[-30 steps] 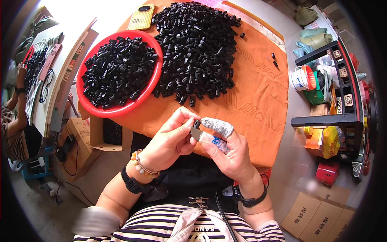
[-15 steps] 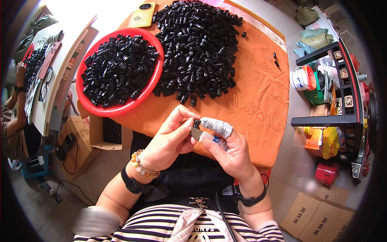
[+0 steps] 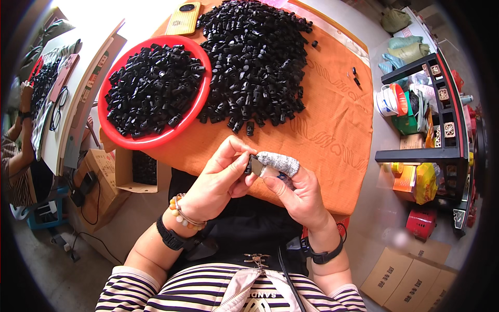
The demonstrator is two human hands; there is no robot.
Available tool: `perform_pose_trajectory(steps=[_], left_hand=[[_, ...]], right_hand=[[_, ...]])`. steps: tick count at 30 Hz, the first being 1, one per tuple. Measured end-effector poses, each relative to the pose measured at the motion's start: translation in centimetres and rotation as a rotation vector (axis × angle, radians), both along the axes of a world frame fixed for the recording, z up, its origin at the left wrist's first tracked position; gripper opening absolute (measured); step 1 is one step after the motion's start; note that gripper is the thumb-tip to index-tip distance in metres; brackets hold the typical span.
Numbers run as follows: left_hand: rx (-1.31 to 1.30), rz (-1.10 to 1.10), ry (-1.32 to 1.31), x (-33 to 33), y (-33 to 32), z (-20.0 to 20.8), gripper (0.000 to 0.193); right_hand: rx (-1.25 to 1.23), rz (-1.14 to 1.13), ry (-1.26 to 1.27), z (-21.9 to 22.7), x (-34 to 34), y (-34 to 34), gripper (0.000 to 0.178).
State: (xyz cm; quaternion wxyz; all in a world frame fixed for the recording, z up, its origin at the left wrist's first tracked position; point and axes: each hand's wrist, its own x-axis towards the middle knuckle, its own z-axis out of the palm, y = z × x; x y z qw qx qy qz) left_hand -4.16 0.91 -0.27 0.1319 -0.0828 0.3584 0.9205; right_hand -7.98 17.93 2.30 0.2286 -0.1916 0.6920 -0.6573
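My left hand (image 3: 221, 169) pinches a small black plastic part (image 3: 249, 165) between thumb and fingers, just above the near edge of the table. Closed around the wrapped, whitish handle of a small blade, my right hand (image 3: 304, 197) holds its metal blade (image 3: 257, 166) against or very close to the part; exact contact cannot be made out. A grey knitted sleeve (image 3: 279, 161) covers the right index finger. Beyond my hands, a large heap of similar black parts (image 3: 254, 67) lies on the orange tablecloth (image 3: 332, 130). More of them fill a red basin (image 3: 150, 144) at the left.
A yellow device (image 3: 183, 20) lies behind the basin. Two loose black pieces (image 3: 356, 81) sit far right. Below the table's left side stands an open cardboard box (image 3: 136, 187) with black parts. A dark shelf (image 3: 421, 156) stands right; another person's arm (image 3: 22, 145) shows far left.
The blade has tilted and shifted slightly up and right at the black part, and the right thumb has moved a little. My left hand stays nearly in place.
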Motion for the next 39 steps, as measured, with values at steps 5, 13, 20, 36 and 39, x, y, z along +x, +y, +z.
perform_pose_trajectory(steps=[5,13,20,36,39], left_hand=[[0.135,-0.062,-0.026,0.1,-0.1,0.1,0.011],[0.193,-0.082,-0.050,0.0,-0.2,0.2,0.015],[0.199,-0.096,-0.060,0.1,-0.3,0.2,0.014],[0.241,-0.130,-0.030,-0.1,-0.3,0.2,0.015],[0.204,-0.111,-0.037,-0.2,-0.1,0.3,0.015]], right_hand=[[0.045,0.038,-0.038,0.4,0.0,0.4,0.031],[0.018,0.036,-0.013,1.2,0.2,0.0,0.033],[-0.016,0.017,-0.024,1.2,0.3,0.0,0.032],[0.008,-0.044,0.044,0.4,0.1,0.2,0.034],[-0.108,-0.147,-0.005,0.6,-0.4,0.2,0.043]])
